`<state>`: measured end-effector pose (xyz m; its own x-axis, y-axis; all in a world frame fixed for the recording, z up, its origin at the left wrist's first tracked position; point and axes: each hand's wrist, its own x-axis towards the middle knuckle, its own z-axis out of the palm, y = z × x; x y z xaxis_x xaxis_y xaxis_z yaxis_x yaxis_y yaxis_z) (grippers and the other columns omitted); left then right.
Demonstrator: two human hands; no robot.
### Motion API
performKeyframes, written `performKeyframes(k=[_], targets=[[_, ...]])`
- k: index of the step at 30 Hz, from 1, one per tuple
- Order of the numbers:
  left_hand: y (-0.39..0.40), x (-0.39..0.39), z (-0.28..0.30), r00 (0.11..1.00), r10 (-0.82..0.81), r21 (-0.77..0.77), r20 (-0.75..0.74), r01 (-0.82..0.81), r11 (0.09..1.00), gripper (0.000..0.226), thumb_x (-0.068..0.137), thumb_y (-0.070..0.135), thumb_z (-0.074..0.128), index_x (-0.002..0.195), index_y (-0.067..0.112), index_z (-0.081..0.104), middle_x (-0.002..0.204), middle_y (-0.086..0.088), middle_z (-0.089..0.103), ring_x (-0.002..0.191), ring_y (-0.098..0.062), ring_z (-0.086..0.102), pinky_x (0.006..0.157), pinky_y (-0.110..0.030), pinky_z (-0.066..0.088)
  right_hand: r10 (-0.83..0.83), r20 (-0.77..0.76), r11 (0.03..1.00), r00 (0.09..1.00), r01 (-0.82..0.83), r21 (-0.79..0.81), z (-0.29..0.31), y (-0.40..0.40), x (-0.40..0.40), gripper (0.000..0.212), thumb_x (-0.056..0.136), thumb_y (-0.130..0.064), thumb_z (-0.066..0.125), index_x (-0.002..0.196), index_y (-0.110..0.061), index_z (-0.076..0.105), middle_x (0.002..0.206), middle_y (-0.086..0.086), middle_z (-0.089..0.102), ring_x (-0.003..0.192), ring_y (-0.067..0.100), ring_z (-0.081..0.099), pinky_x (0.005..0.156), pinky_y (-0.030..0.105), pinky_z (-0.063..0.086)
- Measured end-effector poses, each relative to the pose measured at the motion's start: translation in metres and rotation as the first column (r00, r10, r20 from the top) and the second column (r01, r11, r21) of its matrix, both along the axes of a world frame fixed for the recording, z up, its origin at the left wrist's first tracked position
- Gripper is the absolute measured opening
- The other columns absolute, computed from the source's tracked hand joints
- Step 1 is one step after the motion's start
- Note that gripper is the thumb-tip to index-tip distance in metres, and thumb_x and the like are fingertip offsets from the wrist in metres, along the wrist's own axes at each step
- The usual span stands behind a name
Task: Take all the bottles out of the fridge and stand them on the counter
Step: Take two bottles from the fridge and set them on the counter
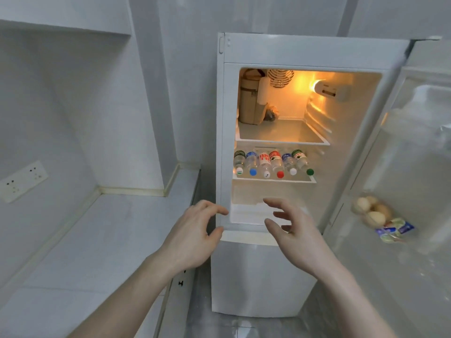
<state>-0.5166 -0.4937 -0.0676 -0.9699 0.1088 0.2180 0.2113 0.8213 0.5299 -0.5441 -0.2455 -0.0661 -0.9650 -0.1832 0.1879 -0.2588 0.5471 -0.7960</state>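
Reaching forward from the bottom edge, two bare forearms end in hands held in the air before the open fridge (pixel 263 276). The left hand (pixel 192 237) has its fingers loosely spread and gently curved, thumb apart, holding nothing. The right hand (pixel 295 236) is the same, fingers fanned and relaxed, touching nothing, with its fingertips in front of the pale crisper drawer (pixel 246 213).

At 9 o'clock from the hands lies the counter (pixel 102 240), a smooth, matte, pale grey slab with a raised lip along the wall. Above it, at 10 o'clock, a white socket plate (pixel 23 180) sits on the tiled wall.

At 12 o'clock, on the glass middle shelf (pixel 273 179), six clear plastic bottles (pixel 273 163) lie on their sides in a row, caps toward the camera: white, blue, white, red, white, green, with coloured labels. Above them, the upper shelf (pixel 283 132) carries a tan, boxy package (pixel 249 103) at its back left, lit by a warm orange lamp (pixel 319 86).

At 3 o'clock the swung-open door (pixel 415 142) holds a bag of round, pale items (pixel 372 211) and some blue-and-green packets (pixel 395 231).
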Motion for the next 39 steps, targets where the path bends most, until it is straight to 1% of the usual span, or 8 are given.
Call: performKeyframes(k=[9, 13, 17, 23, 27, 34, 36, 39], targets=[[0.000, -0.087, -0.018, 0.998, -0.036, -0.024, 0.059, 0.037, 0.999, 0.036, 0.102, 0.034, 0.058, 0.138, 0.039, 0.054, 0.138, 0.023, 0.047, 0.073, -0.005, 0.050, 0.089, -0.021, 0.044, -0.061, 0.025, 0.998, 0.998, 0.061, 0.023, -0.008, 0.012, -0.069, 0.041, 0.102, -0.027, 0.061, 0.136, -0.047, 0.054, 0.137, -0.029, 0.052, 0.122, -0.001, 0.055, 0.102, 0.028, 0.048], [0.009, -0.126, -0.028, 0.997, -0.036, -0.035, 0.074, 0.039, 0.999, 0.038, 0.101, 0.035, 0.057, 0.139, 0.039, 0.053, 0.137, 0.023, 0.045, 0.096, -0.006, 0.053, 0.091, -0.020, 0.043, -0.048, 0.034, 0.998, 0.998, 0.047, 0.035, -0.014, 0.018, -0.112, 0.042, 0.101, -0.029, 0.061, 0.138, -0.048, 0.052, 0.139, -0.030, 0.052, 0.122, -0.001, 0.054, 0.101, 0.029, 0.049], [0.025, -0.177, -0.038, 0.994, -0.032, -0.044, 0.102, 0.037, 0.998, 0.039, 0.100, 0.034, 0.057, 0.138, 0.040, 0.051, 0.140, 0.022, 0.045, 0.121, -0.004, 0.055, 0.092, -0.025, 0.050, -0.026, 0.053, 0.999, 0.998, 0.025, 0.029, -0.022, 0.027, -0.165, 0.043, 0.100, -0.030, 0.062, 0.140, -0.045, 0.053, 0.139, -0.027, 0.053, 0.123, 0.002, 0.056, 0.103, 0.032, 0.050], [0.054, -0.257, -0.049, 0.985, 0.006, -0.047, 0.171, 0.002, 0.999, 0.045, 0.099, 0.031, 0.059, 0.142, 0.036, 0.049, 0.145, 0.015, 0.042, 0.116, -0.007, 0.053, 0.097, -0.024, 0.047, 0.016, 0.080, 0.999, 0.997, -0.020, 0.049, -0.032, 0.036, -0.245, 0.047, 0.100, -0.031, 0.063, 0.143, -0.043, 0.051, 0.140, -0.023, 0.053, 0.122, 0.008, 0.057, 0.097, 0.028, 0.049], [0.071, -0.306, -0.057, 0.970, 0.060, -0.058, 0.236, -0.047, 0.997, 0.051, 0.099, 0.029, 0.059, 0.148, 0.032, 0.044, 0.147, 0.008, 0.038, 0.121, -0.017, 0.055, 0.101, -0.029, 0.046, 0.039, 0.136, 0.998, 0.990, -0.046, 0.052, -0.043, 0.035, -0.297, 0.045, 0.099, -0.031, 0.064, 0.142, -0.041, 0.052, 0.139, -0.016, 0.055, 0.120, 0.010, 0.058, 0.092, 0.027, 0.046], [0.090, -0.370, -0.078, 0.912, 0.187, -0.033, 0.365, -0.188, 0.982, 0.060, 0.096, 0.019, 0.058, 0.152, 0.027, 0.036, 0.155, -0.004, 0.023, 0.140, -0.030, 0.038, 0.116, -0.036, 0.035, 0.051, 0.263, 0.996, 0.963, -0.069, 0.061, -0.076, 0.017, -0.366, 0.049, 0.100, -0.024, 0.064, 0.146, -0.033, 0.050, 0.147, -0.003, 0.053, 0.127, 0.020, 0.056, 0.107, 0.037, 0.048], [0.093, -0.387, -0.085, 0.884, 0.245, -0.038, 0.398, -0.251, 0.967, 0.064, 0.094, 0.018, 0.057, 0.153, 0.028, 0.034, 0.157, -0.005, 0.019, 0.140, -0.032, 0.039, 0.117, -0.037, 0.035, 0.043, 0.278, 0.995, 0.960, -0.066, 0.073, -0.083, 0.010, -0.382, 0.051, 0.099, -0.021, 0.064, 0.147, -0.031, 0.050, 0.149, 0.001, 0.054, 0.130, 0.022, 0.056, 0.110, 0.040, 0.048], [0.097, -0.406, -0.094, 0.841, 0.298, -0.040, 0.452, -0.315, 0.948, 0.067, 0.092, 0.016, 0.056, 0.152, 0.030, 0.032, 0.155, -0.005, 0.019, 0.137, -0.034, 0.041, 0.115, -0.041, 0.041, 0.032, 0.311, 0.992, 0.950, -0.068, 0.105, -0.090, 0.000, -0.402, 0.053, 0.101, -0.012, 0.059, 0.150, -0.028, 0.048, 0.152, 0.004, 0.052, 0.135, 0.026, 0.053, 0.109, 0.036, 0.046]])
